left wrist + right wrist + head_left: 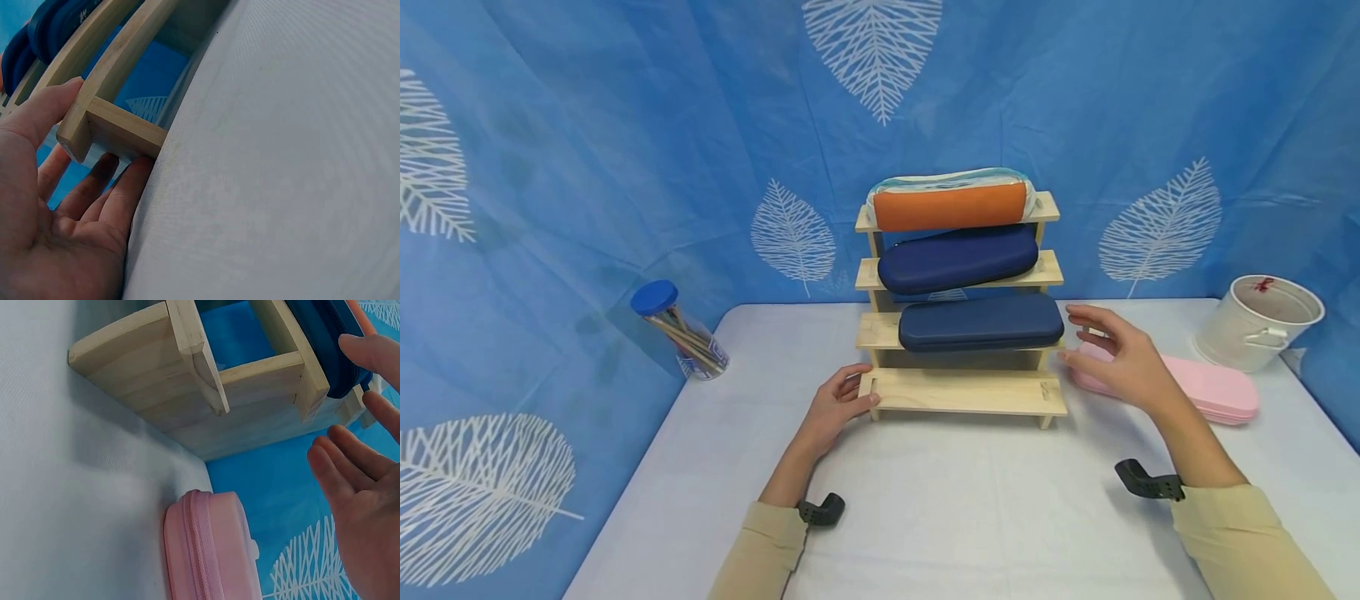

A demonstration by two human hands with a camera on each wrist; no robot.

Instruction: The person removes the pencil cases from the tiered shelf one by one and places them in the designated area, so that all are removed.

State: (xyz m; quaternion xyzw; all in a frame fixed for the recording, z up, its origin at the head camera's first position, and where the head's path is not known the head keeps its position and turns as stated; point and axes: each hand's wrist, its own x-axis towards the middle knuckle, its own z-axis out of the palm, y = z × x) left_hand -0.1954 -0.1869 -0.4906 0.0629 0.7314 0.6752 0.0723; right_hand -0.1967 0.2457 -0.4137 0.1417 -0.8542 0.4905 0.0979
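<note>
A wooden stepped rack [970, 392] stands on the table with its bottom shelf bare. My left hand [835, 408] grips the left end of that shelf; in the left wrist view the thumb [59, 100] lies on the board's edge and the fingers bend in beneath it. On the shelf above lies a dark blue pencil case [981, 323]. Just off its right end is my right hand [1120, 358], fingers loosely bent and apart, holding nothing. A navy pencil case [958, 260] lies tilted one shelf higher. An orange and white pencil case [951, 204] tops the rack.
A pink pencil case [1213, 387] lies on the table beneath and beyond my right hand. Behind it stands a white metal bucket [1247, 333]. At the left is a clear jar of pencils with a blue lid [653, 296]. Blue leaf-patterned cloth [700, 167] hangs behind.
</note>
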